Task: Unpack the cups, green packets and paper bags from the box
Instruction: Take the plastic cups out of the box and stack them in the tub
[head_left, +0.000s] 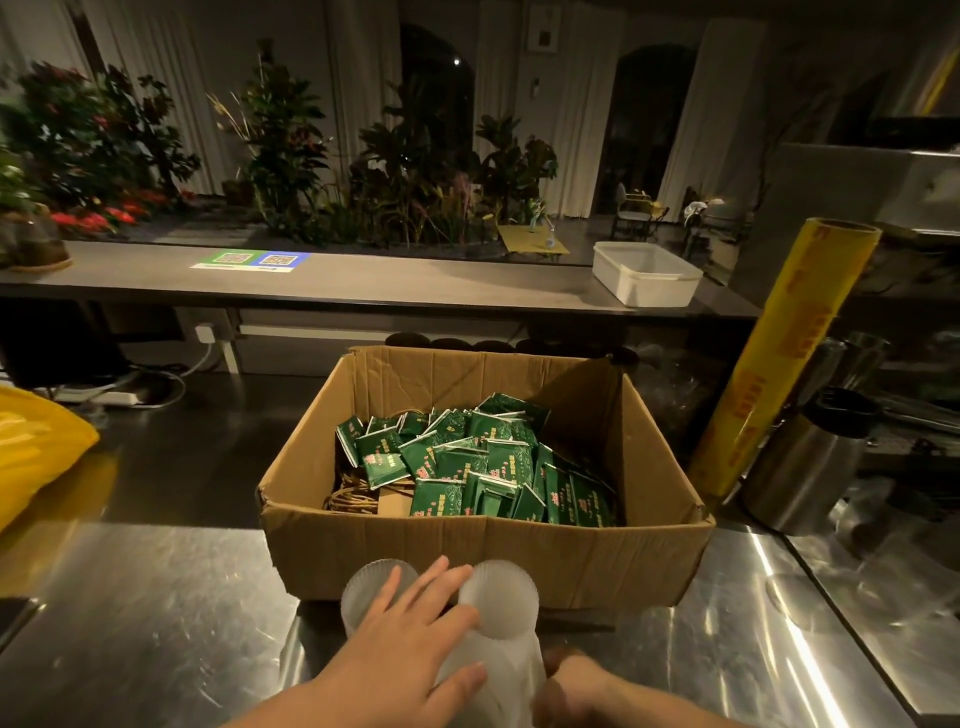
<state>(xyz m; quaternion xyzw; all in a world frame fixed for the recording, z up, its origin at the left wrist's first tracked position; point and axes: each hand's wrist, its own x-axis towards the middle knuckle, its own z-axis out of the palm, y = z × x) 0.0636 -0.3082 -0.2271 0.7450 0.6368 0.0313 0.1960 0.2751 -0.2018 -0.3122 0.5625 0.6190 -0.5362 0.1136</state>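
Counter (156, 597) steel, scuffed, bearing box (467, 556); plants (415, 171) behind. Left hand (405, 639) spread over cups (501, 597); right hand (576, 686) grips cups.

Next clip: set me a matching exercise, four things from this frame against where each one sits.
Things: 1 green packets; 2 frosted cups; 3 white tub; 4 yellow film roll.
Places: A on the far counter; B inside the cardboard box; C standing right of the box; D in front of the box, under the left hand.
Pairs: 1-B; 2-D; 3-A; 4-C.
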